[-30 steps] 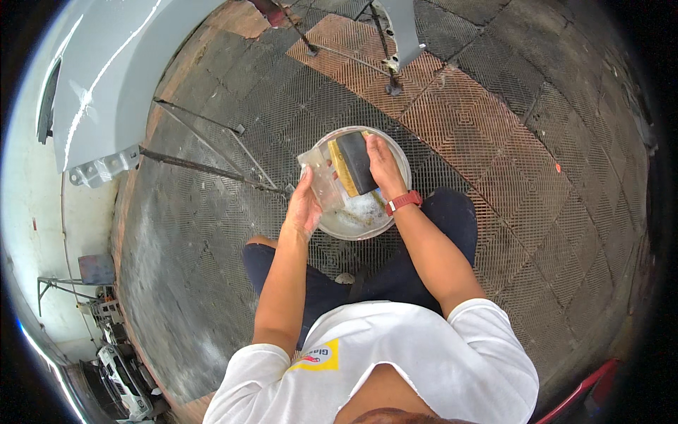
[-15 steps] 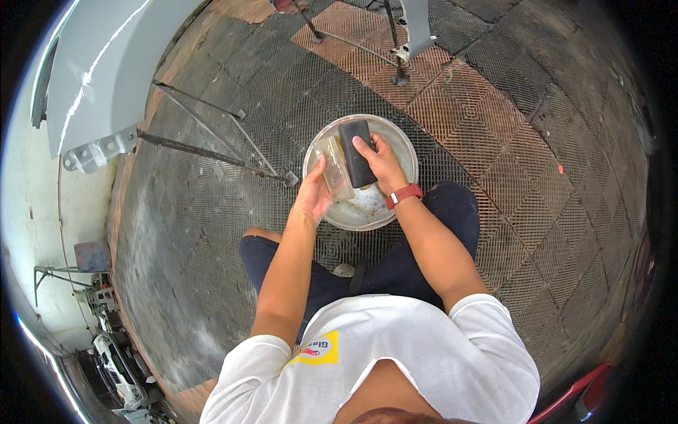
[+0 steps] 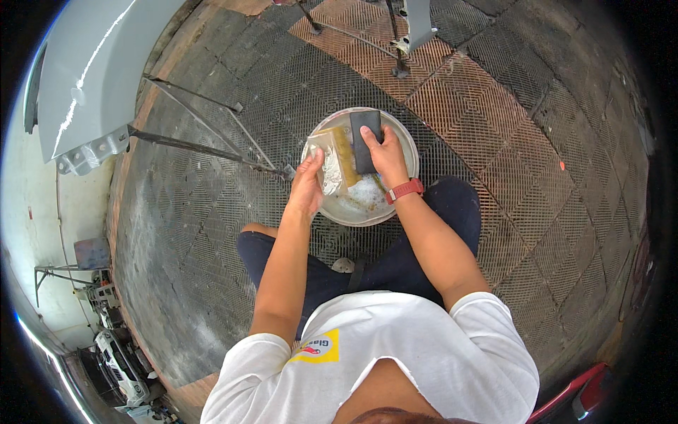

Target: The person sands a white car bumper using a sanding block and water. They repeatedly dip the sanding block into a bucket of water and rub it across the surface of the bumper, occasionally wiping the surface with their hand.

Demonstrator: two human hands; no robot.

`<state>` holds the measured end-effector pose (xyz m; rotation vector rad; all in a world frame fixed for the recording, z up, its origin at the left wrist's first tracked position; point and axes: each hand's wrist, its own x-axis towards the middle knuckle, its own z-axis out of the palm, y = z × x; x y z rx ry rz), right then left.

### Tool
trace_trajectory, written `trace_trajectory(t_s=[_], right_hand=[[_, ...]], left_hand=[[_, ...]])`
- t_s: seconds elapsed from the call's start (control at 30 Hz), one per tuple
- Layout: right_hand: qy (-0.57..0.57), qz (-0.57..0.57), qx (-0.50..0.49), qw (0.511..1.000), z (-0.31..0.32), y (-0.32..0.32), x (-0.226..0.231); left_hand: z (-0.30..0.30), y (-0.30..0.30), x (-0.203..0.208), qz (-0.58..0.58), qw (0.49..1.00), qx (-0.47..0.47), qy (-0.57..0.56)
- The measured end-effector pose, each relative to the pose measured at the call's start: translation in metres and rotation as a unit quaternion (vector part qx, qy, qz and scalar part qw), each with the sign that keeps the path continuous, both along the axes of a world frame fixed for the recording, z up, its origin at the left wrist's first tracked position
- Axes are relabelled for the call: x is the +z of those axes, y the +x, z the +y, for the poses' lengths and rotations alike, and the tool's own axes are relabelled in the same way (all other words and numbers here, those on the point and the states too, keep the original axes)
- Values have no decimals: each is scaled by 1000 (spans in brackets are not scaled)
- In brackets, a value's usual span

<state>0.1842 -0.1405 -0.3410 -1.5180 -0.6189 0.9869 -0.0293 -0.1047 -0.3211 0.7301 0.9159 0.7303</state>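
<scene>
I squat over a round metal basin (image 3: 402, 138) of soapy water on a wet grated floor. My left hand (image 3: 308, 185) grips a clear plastic bag (image 3: 329, 166) with a yellowish block or sponge (image 3: 344, 153) against it, held over the basin's left side. My right hand (image 3: 386, 155), a red watch on its wrist, holds a dark rectangular pad (image 3: 364, 140) upright over the basin, right beside the bag.
A grey car body panel (image 3: 88, 78) rests on a thin metal stand (image 3: 212, 138) at the upper left. Another stand with a grey part (image 3: 417, 25) is at the top. Rust-coloured floor grates (image 3: 487, 92) lie to the right. Shelving and clutter (image 3: 106, 332) are at the lower left.
Both hands have stayed over the basin. The dark pad has come up more upright beside the bag and block. The view has shifted slightly.
</scene>
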Motion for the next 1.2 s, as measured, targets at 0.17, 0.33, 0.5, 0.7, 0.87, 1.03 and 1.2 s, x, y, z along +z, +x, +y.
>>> trace_trajectory(t_s=[0.17, 0.33, 0.5, 0.7, 0.87, 1.03, 1.2], right_hand=[[43, -296, 6, 954, -3, -1, -1], [156, -185, 181, 953, -18, -25, 13], [30, 45, 171, 984, 1, -17, -32], [92, 411, 137, 897, -8, 10, -3], [71, 303, 116, 943, -10, 1, 5], [103, 147, 113, 977, -10, -10, -4], [79, 118, 143, 980, -7, -9, -16]], left_hand=[[0, 4, 11, 77, 994, 53, 55], [-6, 25, 21, 136, 987, 21, 80], [-9, 41, 40, 154, 982, -23, 111], [-4, 42, 41, 221, 949, 62, 215], [0, 50, 40, 240, 942, 33, 232], [-8, 64, 52, 166, 970, 15, 176], [-3, 63, 29, 150, 967, -10, 208]])
